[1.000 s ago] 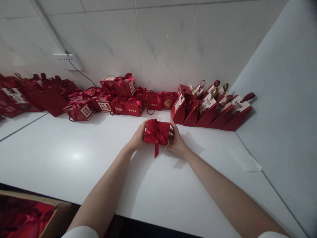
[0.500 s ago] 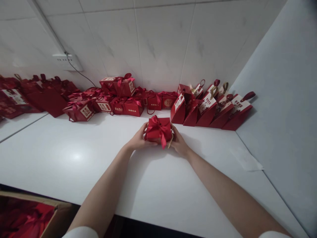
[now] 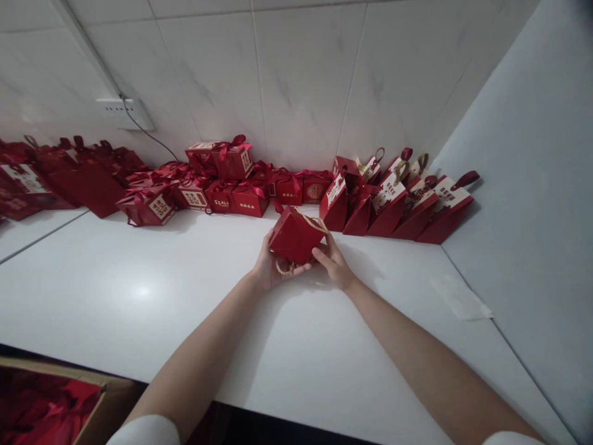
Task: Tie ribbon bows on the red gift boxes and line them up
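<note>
Between my two hands I hold a small red gift box [image 3: 296, 236], tilted, with a plain red face toward me. A gold twisted cord handle runs along its upper right edge, and another loop of gold cord hangs at its lower left. My left hand [image 3: 267, 266] grips the box from the left, its fingers reaching under the bottom. My right hand [image 3: 334, 259] holds the right side, with the thumb on the near face. The box's ribbon bow is hidden from this side.
Red boxes with ribbons [image 3: 222, 191] are stacked along the tiled wall. Pointed red boxes with loop handles [image 3: 393, 201] stand behind on the right, red bags [image 3: 92, 176] on the left. A cardboard carton [image 3: 113, 395] of red items sits below the white table [image 3: 152, 321]. A grey panel [image 3: 532, 216] bounds the right.
The box has been turned over in my hands: its bow side faced me before, and a plain face does now. My right thumb has come onto the near face.
</note>
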Demonstrator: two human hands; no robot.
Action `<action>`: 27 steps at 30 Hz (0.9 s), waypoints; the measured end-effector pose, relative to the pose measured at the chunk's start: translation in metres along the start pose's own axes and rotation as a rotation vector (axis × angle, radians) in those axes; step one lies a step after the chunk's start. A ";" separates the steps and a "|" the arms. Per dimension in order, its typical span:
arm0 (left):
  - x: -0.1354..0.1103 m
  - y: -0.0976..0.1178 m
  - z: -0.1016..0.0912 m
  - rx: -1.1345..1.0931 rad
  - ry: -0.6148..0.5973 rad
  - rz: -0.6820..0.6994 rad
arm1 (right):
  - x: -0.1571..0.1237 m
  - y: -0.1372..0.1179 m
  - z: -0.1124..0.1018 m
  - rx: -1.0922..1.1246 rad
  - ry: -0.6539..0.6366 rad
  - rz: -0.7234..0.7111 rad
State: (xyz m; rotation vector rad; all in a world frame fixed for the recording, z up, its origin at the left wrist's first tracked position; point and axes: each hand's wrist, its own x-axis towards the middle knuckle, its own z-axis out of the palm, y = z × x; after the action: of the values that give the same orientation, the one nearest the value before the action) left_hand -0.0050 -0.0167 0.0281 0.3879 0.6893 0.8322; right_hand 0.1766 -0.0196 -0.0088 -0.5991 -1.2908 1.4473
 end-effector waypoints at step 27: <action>0.000 0.006 -0.010 -0.147 -0.189 -0.196 | 0.000 0.005 -0.002 -0.092 0.023 0.017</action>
State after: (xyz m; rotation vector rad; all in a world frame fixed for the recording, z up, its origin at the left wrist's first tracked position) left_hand -0.0152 -0.0123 0.0246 0.2577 0.4785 0.6465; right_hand 0.1764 -0.0181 -0.0143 -0.6874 -1.3433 1.3968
